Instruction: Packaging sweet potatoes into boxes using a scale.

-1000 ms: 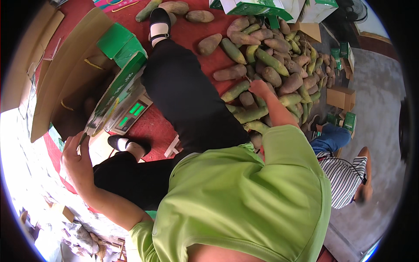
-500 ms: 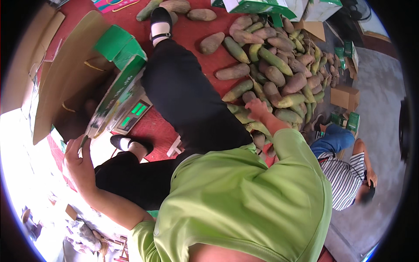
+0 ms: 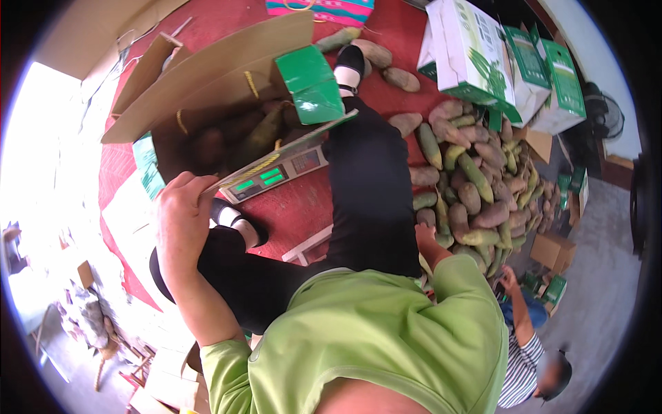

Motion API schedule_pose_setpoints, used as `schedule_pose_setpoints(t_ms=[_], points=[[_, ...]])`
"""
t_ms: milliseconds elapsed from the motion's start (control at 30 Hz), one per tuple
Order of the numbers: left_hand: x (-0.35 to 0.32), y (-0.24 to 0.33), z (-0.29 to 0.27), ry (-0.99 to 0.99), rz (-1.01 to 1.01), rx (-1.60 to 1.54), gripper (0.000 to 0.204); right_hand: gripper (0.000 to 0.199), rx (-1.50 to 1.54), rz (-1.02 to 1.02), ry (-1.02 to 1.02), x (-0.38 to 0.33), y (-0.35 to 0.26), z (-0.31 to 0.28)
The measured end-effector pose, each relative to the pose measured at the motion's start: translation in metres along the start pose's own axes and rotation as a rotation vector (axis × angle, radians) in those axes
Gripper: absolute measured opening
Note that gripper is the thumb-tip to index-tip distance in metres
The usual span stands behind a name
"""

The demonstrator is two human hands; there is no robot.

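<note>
My left hand [image 3: 181, 217] has its fingers and thumb closed on the near corner of an open cardboard box [image 3: 207, 65]. Inside the box, in shadow, lie several long radishes [image 3: 265, 131], green and brownish. The box stands on a weighing scale [image 3: 307, 162] with lit green displays. My right hand [image 3: 425, 238] reaches down past my right thigh to the near left edge of a big heap of green and muddy pinkish radishes [image 3: 472, 196]. Its fingers are small in view and partly hidden, so I cannot make out whether they grip one.
White and green cartons [image 3: 476, 58] stand behind the heap, with a black fan [image 3: 603, 114] beside them. Loose radishes [image 3: 400, 79] lie on the red carpet [image 3: 300, 200]. A person in a striped shirt [image 3: 524, 362] is at the lower right. A patterned bag [image 3: 331, 10] sits at the top.
The view has swung left, so the box and its contents show more fully. My left hand stays at the box's corner. My right hand appears lower and closer to my leg.
</note>
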State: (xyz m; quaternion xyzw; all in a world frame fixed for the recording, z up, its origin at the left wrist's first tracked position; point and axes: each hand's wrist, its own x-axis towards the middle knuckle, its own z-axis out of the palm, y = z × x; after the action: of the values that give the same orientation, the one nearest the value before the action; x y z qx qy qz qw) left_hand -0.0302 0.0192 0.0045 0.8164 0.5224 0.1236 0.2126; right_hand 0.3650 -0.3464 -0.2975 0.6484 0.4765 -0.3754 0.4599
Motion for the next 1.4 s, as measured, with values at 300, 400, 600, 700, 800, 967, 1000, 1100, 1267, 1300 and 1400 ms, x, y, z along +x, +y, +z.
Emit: schedule_pose_setpoints(t_ms=[300,400,600,700,800,967,1000,1100,1267,1300,1400], points=[[-0.004,-0.001,-0.004,-0.008,-0.022,0.135,0.010,0.058,0.096,0.104,0.292,0.000,0.039,-0.092],[-0.004,-0.002,-0.005,-0.012,-0.006,0.150,0.009,0.068,0.528,-0.064,0.766,-0.001,0.057,-0.143],[-0.005,-0.008,-0.004,-0.012,0.035,0.143,0.011,0.069,0.714,-0.387,1.088,-0.101,0.048,-0.320],[-0.005,-0.008,-0.004,-0.007,0.040,0.143,0.011,0.070,0.774,-0.492,1.128,-0.163,0.031,-0.390],[-0.006,-0.010,-0.004,-0.008,0.036,0.161,0.011,0.070,0.823,-0.688,1.158,-0.219,-0.006,-0.443],[-0.004,-0.009,-0.005,-0.027,0.036,0.173,0.011,0.071,0.641,-1.206,1.116,-0.245,-0.074,-0.491],[-0.006,-0.008,-0.007,-0.026,0.031,0.175,0.011,0.071,0.637,-1.292,1.033,-0.251,-0.094,-0.497],[-0.005,-0.005,-0.008,-0.055,-0.001,0.171,0.012,0.069,0.411,-1.318,1.025,-0.236,-0.140,-0.508],[-0.006,-0.008,-0.006,-0.036,0.037,0.177,0.011,0.053,0.162,-1.202,0.981,-0.181,-0.187,-0.517],[-0.007,-0.009,-0.005,-0.041,0.034,0.175,0.011,0.057,0.025,-1.091,0.953,-0.170,-0.192,-0.518],[-0.006,-0.007,-0.004,-0.039,0.028,0.171,0.011,0.057,-0.144,-0.878,0.971,-0.149,-0.200,-0.518]])
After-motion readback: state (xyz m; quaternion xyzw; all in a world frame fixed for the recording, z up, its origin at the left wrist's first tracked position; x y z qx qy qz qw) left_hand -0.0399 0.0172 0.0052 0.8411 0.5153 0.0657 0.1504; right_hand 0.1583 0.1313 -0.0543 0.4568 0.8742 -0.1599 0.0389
